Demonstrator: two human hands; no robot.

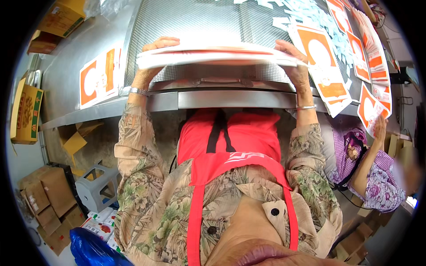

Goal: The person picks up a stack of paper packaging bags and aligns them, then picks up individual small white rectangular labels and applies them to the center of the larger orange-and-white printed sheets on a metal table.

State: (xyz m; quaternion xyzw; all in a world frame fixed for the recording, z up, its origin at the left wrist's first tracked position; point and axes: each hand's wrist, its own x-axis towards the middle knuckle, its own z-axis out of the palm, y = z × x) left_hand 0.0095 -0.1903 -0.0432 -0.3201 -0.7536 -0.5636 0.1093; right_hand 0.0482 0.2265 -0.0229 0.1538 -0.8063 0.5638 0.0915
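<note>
A stack of flat white-and-orange bags [217,56] spans the space between my hands, seen nearly edge-on, bowed and blurred by motion. My left hand [153,57] grips its left end, thumb below and fingers over the top. At the other end my right hand [295,64] is closed round the stack's edge. The stack is held above a perforated metal tray [195,73] at the table's near edge. More orange-and-white bags [100,79] lie on the table left of my left hand. Another pile of such bags [323,62] lies just beyond my right hand.
Many small pale-blue sachets [313,15] are scattered at the far right. A co-worker's hand [380,127] holds one bag there, near a fanned row of bags [370,42]. Cardboard boxes [55,190], a grey stool [95,186] and a blue plastic bag [95,248] stand at left.
</note>
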